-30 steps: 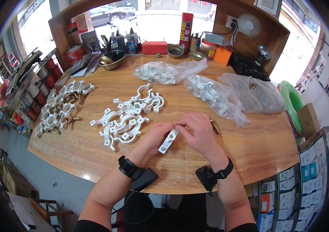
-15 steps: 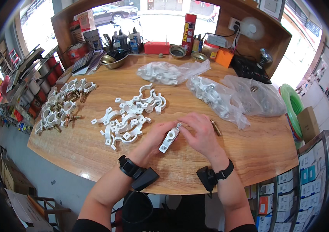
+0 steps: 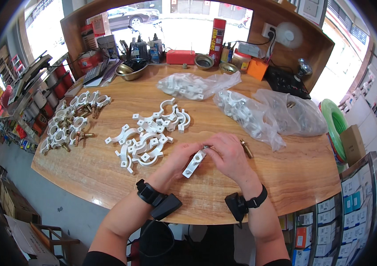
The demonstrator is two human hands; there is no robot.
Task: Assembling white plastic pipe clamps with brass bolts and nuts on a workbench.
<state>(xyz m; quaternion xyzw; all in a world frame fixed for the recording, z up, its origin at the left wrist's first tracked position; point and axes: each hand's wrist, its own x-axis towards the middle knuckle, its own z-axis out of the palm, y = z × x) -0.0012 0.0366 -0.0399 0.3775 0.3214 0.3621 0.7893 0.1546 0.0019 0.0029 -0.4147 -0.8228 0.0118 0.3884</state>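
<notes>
Near the front middle of the table, a white pipe clamp (image 3: 193, 164) is held tilted between my hands. My left hand (image 3: 182, 156) is closed round its left side. The fingers of my right hand (image 3: 226, 153) pinch at the clamp's far end, where a small screw sits mostly hidden under the fingertips. Another screw head shows at the clamp's near end. Just right of my right hand lies a brass-coloured anchor bolt (image 3: 246, 149). To the left is a pile of loose white clamp halves (image 3: 146, 146).
Joined clamps with bolts (image 3: 60, 133) lie at the left. Clear plastic bags of clamp parts (image 3: 241, 113) and of metal pieces (image 3: 292, 111) are at the back right. Behind them stand a red spray can (image 3: 217, 42), a metal bowl (image 3: 132, 73) and an orange box (image 3: 257, 68).
The fingers of my right hand have shifted over the screw at the clamp's far end and now cover more of it. The clamp has tipped slightly and moved a little nearer.
</notes>
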